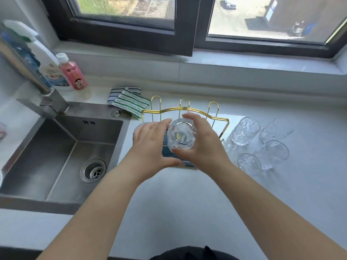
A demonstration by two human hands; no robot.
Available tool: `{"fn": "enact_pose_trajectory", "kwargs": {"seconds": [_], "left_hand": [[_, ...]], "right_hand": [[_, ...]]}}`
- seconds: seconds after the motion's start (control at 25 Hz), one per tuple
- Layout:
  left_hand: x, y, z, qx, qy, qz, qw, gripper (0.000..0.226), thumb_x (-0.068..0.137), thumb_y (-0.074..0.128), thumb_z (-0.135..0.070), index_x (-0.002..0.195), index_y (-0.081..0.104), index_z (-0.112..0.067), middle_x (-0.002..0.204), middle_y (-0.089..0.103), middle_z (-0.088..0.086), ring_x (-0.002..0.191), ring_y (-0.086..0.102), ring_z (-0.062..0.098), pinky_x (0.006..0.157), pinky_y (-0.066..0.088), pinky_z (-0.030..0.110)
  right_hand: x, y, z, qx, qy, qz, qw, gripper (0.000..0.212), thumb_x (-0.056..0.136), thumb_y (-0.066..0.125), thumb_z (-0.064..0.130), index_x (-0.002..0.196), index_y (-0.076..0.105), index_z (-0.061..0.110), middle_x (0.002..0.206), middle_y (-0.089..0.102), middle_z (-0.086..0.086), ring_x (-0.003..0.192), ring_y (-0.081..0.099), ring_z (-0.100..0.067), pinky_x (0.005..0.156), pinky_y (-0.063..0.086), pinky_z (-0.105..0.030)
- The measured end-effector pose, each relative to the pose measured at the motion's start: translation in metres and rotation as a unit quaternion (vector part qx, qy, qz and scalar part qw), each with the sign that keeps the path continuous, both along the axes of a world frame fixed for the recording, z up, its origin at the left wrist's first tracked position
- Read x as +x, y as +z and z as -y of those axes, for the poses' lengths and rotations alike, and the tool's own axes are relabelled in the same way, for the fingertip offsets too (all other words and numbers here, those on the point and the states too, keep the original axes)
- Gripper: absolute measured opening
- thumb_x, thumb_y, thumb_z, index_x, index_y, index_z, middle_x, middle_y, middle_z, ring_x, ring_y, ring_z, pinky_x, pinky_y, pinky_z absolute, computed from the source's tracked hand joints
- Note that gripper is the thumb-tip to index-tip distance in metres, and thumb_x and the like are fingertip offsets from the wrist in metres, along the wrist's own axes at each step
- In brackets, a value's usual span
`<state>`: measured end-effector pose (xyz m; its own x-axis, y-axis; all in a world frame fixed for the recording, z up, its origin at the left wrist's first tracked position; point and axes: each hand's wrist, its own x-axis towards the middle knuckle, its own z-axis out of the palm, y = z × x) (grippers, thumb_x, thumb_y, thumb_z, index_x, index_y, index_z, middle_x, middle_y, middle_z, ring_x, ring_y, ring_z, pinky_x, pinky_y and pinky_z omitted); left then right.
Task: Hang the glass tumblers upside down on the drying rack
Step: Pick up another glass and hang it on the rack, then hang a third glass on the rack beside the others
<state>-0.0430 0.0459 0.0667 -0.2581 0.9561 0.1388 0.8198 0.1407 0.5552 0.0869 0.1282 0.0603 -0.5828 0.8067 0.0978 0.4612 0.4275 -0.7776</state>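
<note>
A gold wire drying rack (185, 109) with upright loop pegs stands on the counter just right of the sink. Over its near part I hold a clear textured glass tumbler (181, 133), base up toward me. My right hand (203, 141) grips it from the right with thumb and fingers around its wall. My left hand (150, 143) is at its left side, fingertips touching the tumbler. Several more tumblers (245, 131) stand on the counter to the right of the rack. The rack's base is largely hidden by my hands.
A steel sink (62, 152) with its faucet (45, 98) lies to the left. Two striped cloths (129, 103) sit behind the rack. A spray bottle (47, 66) and a pink bottle (72, 73) stand in the back left corner. A window sill (244, 62) runs behind.
</note>
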Motion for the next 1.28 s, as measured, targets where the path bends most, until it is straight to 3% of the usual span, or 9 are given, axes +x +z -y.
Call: {"fn": "enact_pose_trajectory", "kwargs": {"seconds": [0.12,0.24,0.44,0.64,0.88,1.0,1.08,1.16,1.28], "left_hand": [[-0.010,-0.002,-0.013,-0.018,-0.022,-0.018,0.999,0.098,0.054,0.076,-0.055,0.136,0.032,-0.024,0.128,0.048,-0.006,0.115,0.017,0.002,0.098,0.003,0.022],[-0.015,-0.005,-0.024,-0.045,-0.022,-0.025,0.998,0.084,0.061,0.070,-0.056,0.133,0.037,-0.027,0.127,0.051,-0.004,0.124,0.027,0.014,0.097,0.006,0.023],[-0.013,-0.013,-0.027,-0.043,-0.018,-0.054,0.997,0.071,0.067,0.068,-0.052,0.129,0.045,-0.025,0.123,0.055,-0.001,0.121,0.032,0.018,0.098,0.008,0.028],[-0.011,-0.019,-0.029,-0.041,-0.004,-0.062,0.997,0.073,0.072,0.063,-0.052,0.135,0.039,-0.023,0.130,0.052,-0.004,0.124,0.027,0.016,0.098,0.009,0.029],[-0.007,-0.021,-0.025,-0.038,0.004,-0.108,0.993,0.068,0.076,0.058,-0.054,0.134,0.041,-0.023,0.135,0.050,-0.003,0.130,0.023,0.016,0.100,0.005,0.030],[0.009,-0.021,-0.017,0.001,0.009,-0.145,0.989,0.066,0.078,0.060,-0.050,0.134,0.041,-0.020,0.139,0.046,-0.001,0.134,0.026,0.022,0.106,0.003,0.033],[0.030,-0.019,-0.012,0.070,-0.002,-0.085,0.994,0.065,0.076,0.065,-0.043,0.130,0.045,-0.014,0.132,0.053,0.005,0.127,0.038,0.025,0.105,0.013,0.032],[0.060,-0.022,-0.008,0.123,-0.041,0.012,0.991,0.058,0.077,0.065,-0.034,0.128,0.046,-0.013,0.120,0.059,0.004,0.114,0.049,0.018,0.100,0.028,0.027],[0.107,-0.041,-0.008,0.058,-0.117,0.092,0.987,0.059,0.080,0.065,-0.030,0.131,0.040,-0.016,0.126,0.056,-0.001,0.114,0.051,0.010,0.098,0.038,0.025]], "right_hand": [[-0.003,-0.019,-0.006,-0.022,-0.008,0.024,0.999,0.094,0.056,0.085,0.028,0.134,0.033,0.022,0.134,0.048,0.001,0.117,0.049,-0.015,0.088,0.034,-0.019],[-0.005,-0.029,-0.007,-0.024,-0.006,0.031,0.999,0.095,0.059,0.083,0.038,0.136,0.030,0.020,0.137,0.046,-0.001,0.120,0.046,-0.015,0.090,0.032,-0.018],[-0.007,-0.038,-0.009,-0.034,-0.003,0.036,0.999,0.090,0.063,0.080,0.034,0.137,0.029,0.021,0.138,0.046,-0.001,0.120,0.046,-0.016,0.087,0.032,-0.019],[-0.008,-0.040,-0.012,-0.054,0.007,0.029,0.998,0.089,0.066,0.078,0.033,0.138,0.027,0.021,0.140,0.045,-0.002,0.120,0.047,-0.018,0.088,0.034,-0.022],[-0.001,-0.035,-0.007,-0.048,0.022,0.028,0.998,0.089,0.070,0.076,0.024,0.140,0.023,0.015,0.144,0.036,-0.003,0.131,0.032,-0.015,0.101,0.023,-0.017],[0.019,-0.025,-0.001,-0.012,0.018,0.005,1.000,0.081,0.073,0.074,0.017,0.139,0.027,0.015,0.141,0.039,0.002,0.129,0.034,-0.010,0.103,0.024,-0.015],[0.042,-0.021,0.001,0.023,-0.005,-0.035,0.999,0.071,0.073,0.074,0.013,0.133,0.037,0.013,0.129,0.044,0.006,0.121,0.039,-0.007,0.103,0.028,-0.015],[0.074,-0.022,0.001,0.066,-0.054,-0.063,0.994,0.062,0.070,0.075,0.008,0.125,0.046,0.013,0.120,0.048,0.007,0.115,0.043,-0.007,0.101,0.029,-0.012],[0.123,-0.036,-0.004,0.071,-0.141,-0.060,0.986,0.061,0.068,0.076,0.007,0.121,0.048,0.016,0.120,0.049,0.007,0.114,0.042,-0.006,0.099,0.026,-0.009]]}}
